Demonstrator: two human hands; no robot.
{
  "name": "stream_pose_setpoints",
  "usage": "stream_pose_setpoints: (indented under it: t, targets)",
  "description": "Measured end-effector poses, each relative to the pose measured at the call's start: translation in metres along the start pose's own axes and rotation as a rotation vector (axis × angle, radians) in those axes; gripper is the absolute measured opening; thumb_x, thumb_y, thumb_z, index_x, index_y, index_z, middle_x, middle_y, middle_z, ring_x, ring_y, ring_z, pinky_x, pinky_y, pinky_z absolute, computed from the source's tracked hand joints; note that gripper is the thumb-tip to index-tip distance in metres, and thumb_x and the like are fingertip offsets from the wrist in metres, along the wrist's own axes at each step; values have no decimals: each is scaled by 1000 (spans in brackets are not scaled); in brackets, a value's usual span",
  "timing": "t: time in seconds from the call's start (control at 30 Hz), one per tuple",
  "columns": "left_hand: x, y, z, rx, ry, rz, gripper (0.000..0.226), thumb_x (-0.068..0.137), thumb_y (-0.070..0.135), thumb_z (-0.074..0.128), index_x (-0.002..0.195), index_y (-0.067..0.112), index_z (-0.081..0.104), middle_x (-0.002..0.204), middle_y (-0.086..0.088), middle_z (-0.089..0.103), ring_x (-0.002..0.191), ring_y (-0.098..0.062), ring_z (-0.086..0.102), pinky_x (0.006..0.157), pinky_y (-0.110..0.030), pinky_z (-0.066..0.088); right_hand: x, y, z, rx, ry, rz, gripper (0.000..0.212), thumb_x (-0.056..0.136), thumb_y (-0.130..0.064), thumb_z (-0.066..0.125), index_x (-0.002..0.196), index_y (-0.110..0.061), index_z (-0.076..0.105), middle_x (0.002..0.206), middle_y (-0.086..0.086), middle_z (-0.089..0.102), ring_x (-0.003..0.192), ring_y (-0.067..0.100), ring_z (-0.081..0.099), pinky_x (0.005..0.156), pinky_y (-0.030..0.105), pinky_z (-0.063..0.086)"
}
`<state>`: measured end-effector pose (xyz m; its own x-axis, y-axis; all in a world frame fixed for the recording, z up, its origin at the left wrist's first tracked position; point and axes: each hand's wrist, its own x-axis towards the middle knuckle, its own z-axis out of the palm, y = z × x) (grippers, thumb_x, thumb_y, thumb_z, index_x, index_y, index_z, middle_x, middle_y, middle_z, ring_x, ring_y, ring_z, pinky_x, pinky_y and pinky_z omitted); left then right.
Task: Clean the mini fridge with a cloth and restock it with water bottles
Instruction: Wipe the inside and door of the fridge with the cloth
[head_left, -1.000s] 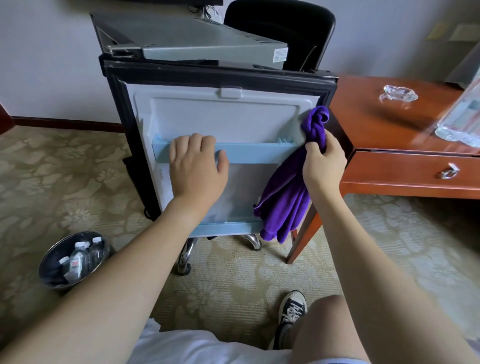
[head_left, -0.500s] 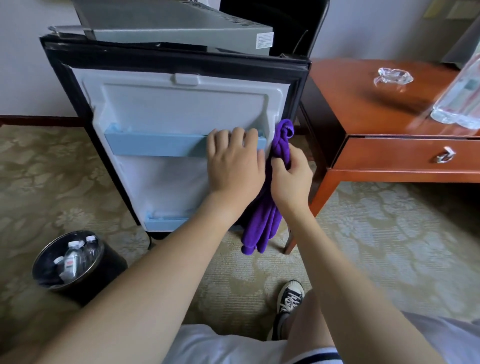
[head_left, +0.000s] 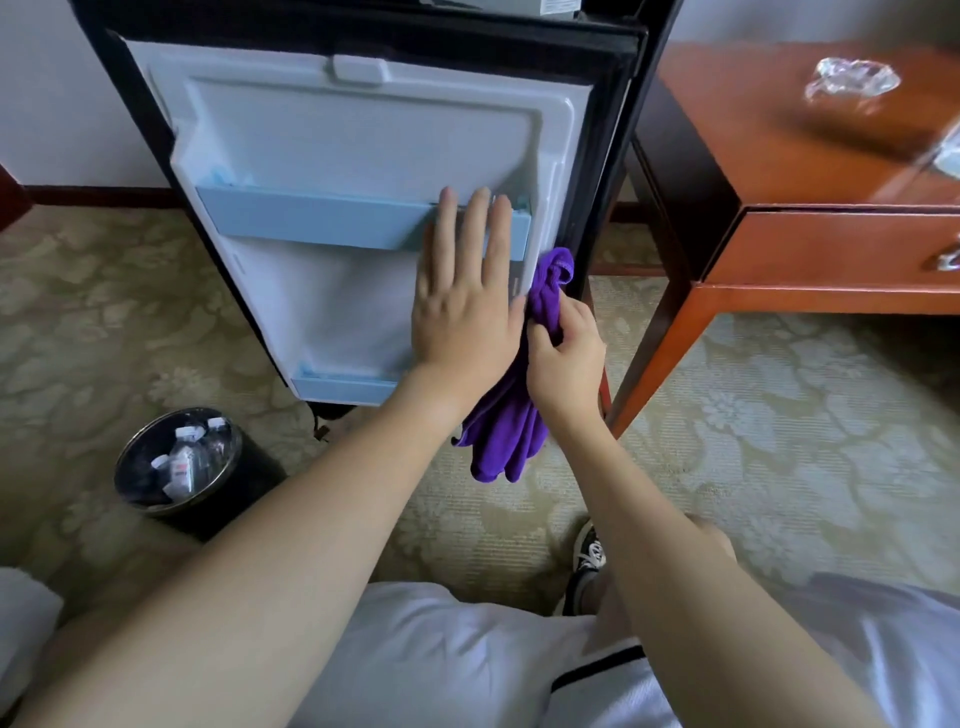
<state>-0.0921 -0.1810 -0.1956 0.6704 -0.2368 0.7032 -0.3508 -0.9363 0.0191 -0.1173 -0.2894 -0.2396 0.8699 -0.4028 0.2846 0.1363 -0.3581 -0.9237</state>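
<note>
— What has changed in the last second?

— The left hand (head_left: 465, 312) has slid along the upper door shelf (head_left: 322, 218) from its left part to its right end, and it now lies flat there, fingers (head_left: 480, 223) straight and spread over the pale blue rail, gripping nothing. The right hand (head_left: 569, 356) has dropped down the right edge of the mini fridge door (head_left: 363, 140); it was up near the top corner, and now it sits below shelf level, just beside the left hand.

— And the cloth?

— The purple cloth (head_left: 519, 431) is bunched in the right hand's curled fingers, its top pressed against the door's right edge and the rest hanging towards the carpet.

— So where does the task stand?

— I'd judge the wiping is working down the door's edge while the left hand steadies the door (it stands open, its inner liner facing us). Restocking hasn't begun: both door shelves look bare.

— The water bottles?

— Several small ones lie in the round black bin (head_left: 179, 457) on the floor, near left. A glass dish (head_left: 852, 83) sits on the wooden tabletop (head_left: 753, 119), far right.
</note>
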Motion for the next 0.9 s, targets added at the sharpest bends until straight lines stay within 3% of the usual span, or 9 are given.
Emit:
stream_pose_setpoints:
  t: [0.1, 0.23, 0.37, 0.5, 0.57, 0.73, 0.8, 0.9]
  targets:
    - [-6, -2, 6, 17, 31, 4, 76, 90, 33, 59, 155, 5, 30, 161, -15, 31, 150, -38, 24, 120, -47, 25, 2, 7, 3, -32, -21, -6, 31, 90, -7, 53, 117, -15, 66, 113, -7, 57, 103, 3, 54, 89, 11, 39]
    - [9, -9, 5, 22, 78, 9, 70, 83, 22, 64, 149, 13, 44, 153, -6, 45, 144, -30, 37, 107, -43, 39, 5, 21, 10, -38, -53, 52, 35, 93, -7, 51, 124, -15, 63, 115, -10, 54, 104, 1, 52, 88, 6, 36]
    - [19, -16, 4, -31, 169, 8, 59, 77, 4, 58, 135, 15, 59, 138, -1, 59, 129, -25, 49, 97, -38, 39, 2, 41, 22, -37, -56, 141, 36, 94, -7, 51, 127, -13, 61, 115, -8, 55, 98, -4, 52, 85, 10, 37]
    - [17, -17, 6, -90, 198, 0, 58, 79, 0, 49, 133, 16, 62, 136, 1, 61, 129, -24, 50, 100, -37, 39, -2, 52, 30, -10, -5, 146, 41, 93, -4, 51, 133, -13, 58, 121, -8, 55, 99, -22, 45, 84, -3, 31]
    - [17, -16, 7, -103, 214, -15, 59, 78, -1, 49, 133, 16, 63, 136, 1, 61, 130, -24, 50, 103, -37, 38, -5, 58, 33, 8, -4, 160, 41, 92, -5, 51, 131, -13, 60, 120, -6, 55, 101, -14, 49, 88, 3, 34]
    - [14, -14, 5, -94, 214, -16, 63, 73, 0, 52, 134, 14, 62, 138, -1, 60, 131, -25, 49, 103, -38, 38, -14, 87, 41, 89, -90, 360, 37, 83, -18, 54, 119, -23, 63, 114, -4, 61, 105, 11, 60, 100, 37, 49]
    - [13, -14, 4, -79, 203, -3, 67, 69, 1, 54, 135, 13, 61, 138, -3, 60, 131, -26, 49, 102, -40, 39, -14, 103, 43, 112, -123, 425, 38, 76, -26, 56, 114, -27, 63, 112, -1, 65, 103, 17, 64, 98, 48, 51]
    - [14, -15, 3, -75, 182, -9, 70, 66, 3, 55, 136, 13, 61, 140, -3, 59, 132, -28, 50, 102, -42, 40, -16, 112, 43, 143, -148, 482, 29, 75, -23, 58, 102, -32, 63, 104, 5, 67, 96, 24, 66, 90, 52, 54]
